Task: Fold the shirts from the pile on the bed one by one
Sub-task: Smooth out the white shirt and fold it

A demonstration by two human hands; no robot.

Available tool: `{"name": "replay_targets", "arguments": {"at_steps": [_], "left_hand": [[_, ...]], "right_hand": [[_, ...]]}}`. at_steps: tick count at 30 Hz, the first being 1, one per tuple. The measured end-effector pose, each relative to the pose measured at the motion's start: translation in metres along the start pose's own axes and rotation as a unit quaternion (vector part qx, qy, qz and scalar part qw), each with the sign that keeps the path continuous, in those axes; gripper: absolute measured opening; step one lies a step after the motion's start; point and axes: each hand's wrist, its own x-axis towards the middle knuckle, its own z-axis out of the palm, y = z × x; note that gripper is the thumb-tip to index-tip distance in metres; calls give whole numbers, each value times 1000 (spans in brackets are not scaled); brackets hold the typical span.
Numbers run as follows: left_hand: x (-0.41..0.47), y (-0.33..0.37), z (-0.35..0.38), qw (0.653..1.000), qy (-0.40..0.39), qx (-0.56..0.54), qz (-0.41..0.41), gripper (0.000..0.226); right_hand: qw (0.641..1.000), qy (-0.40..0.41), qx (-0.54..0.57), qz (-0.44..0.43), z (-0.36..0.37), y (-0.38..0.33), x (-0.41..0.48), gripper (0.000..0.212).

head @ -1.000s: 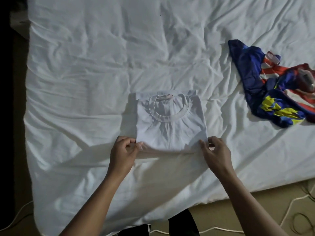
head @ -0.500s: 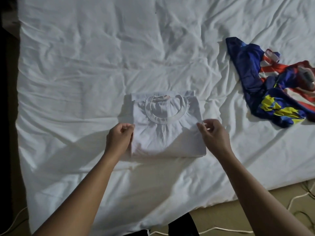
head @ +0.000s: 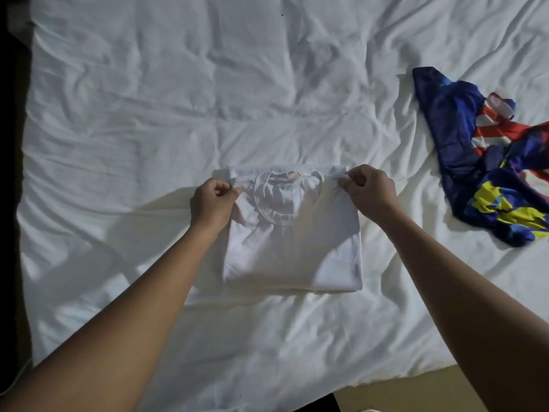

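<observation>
White rumpled sheet (head: 148, 114) spans everything under the folded white shirt (head: 291, 251), collar facing up; crumpled blue-red-yellow shirt (head: 475, 150) sits well right of it; left hand (head: 212, 200) pinches the folded white shirt's far-left corner; right hand (head: 371, 193) pinches its far-right corner.

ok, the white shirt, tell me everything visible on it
The white shirt is folded into a rough rectangle, neckline up, lying on the white bed sheet. It looks like soft cotton knit, lightly creased. A reddish label shows inside the ribbed round neckline. The left hand and right hand each pinch a far corner at the shoulders. The blue patterned garment lies apart to its right.
</observation>
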Motion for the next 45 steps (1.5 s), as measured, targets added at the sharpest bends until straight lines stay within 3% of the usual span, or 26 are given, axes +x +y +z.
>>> {"name": "replay_targets", "arguments": {"at_steps": [3, 7, 9, 11, 15, 18, 21, 25, 29, 32, 35, 40, 43, 45], "left_hand": [[0, 5, -3, 999, 28, 13, 40, 22], [9, 19, -6, 995, 72, 0, 74, 26], [12, 20, -3, 995, 64, 21, 76, 25], [4, 17, 3, 990, 66, 75, 96, 29], [-45, 10, 27, 938, 109, 177, 276, 43], [-83, -5, 56, 905, 19, 234, 354, 57], [-88, -37, 67, 881, -40, 314, 352, 62], [-74, -59, 60, 871, -34, 343, 349, 63], [-78, -52, 54, 879, -33, 309, 362, 60], [-74, -28, 46, 882, -15, 271, 386, 60], [-46, -11, 48, 891, 11, 288, 350, 63], [-1, -16, 52, 886, -28, 357, 296, 63], [-15, -14, 41, 895, -7, 311, 318, 60], [-35, -21, 32, 921, 31, 257, 292, 62]], "right_hand": [[1000, -8, -9, -13, -4, 0, 3, 11], [999, 39, 28, -20, -9, -8, 9, 14], [998, 40, 51, -4, -6, -10, 12, 23], [997, 42, 58, 9, 0, -10, 7, 45], [991, 99, 1, -88, 27, -9, -42, 63], [981, 51, -95, -162, 64, -6, -91, 68], [963, -10, -193, -189, 87, 15, -107, 68], [956, -11, -232, -182, 76, 33, -77, 70], [972, 7, -187, -142, 56, 36, -58, 66], [970, 47, -179, -158, 47, 26, -51, 66], [960, 21, -199, -198, 58, 13, -41, 70], [962, 2, -203, -183, 70, 10, -11, 64], [973, 29, -150, -175, 62, 10, -16, 61], [983, 52, -93, -151, 56, 12, -35, 64]]}}
